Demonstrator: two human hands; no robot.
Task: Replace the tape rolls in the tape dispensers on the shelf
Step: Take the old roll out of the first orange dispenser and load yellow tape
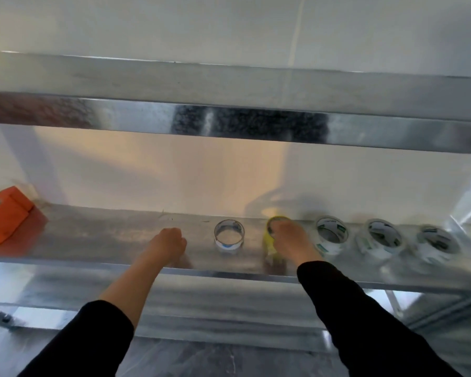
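My right hand (288, 238) grips a yellow tape dispenser (269, 240) that stands on the metal shelf (106, 240); the hand hides most of it. To its right, three fresh clear tape rolls lie flat in a row, the nearest (331, 235), the middle (381, 238) and the farthest (437, 242). An almost empty tape core (229, 236) with a blue and white label stands between my hands. My left hand (170, 242) rests on the shelf left of the core, fingers curled, nothing seen in it.
An orange box (4, 216) sits at the shelf's far left, with something blue at the frame edge beside it. A metal shelf beam (229, 123) runs overhead. A white wall backs the shelf. A lower shelf level (201, 300) lies beneath.
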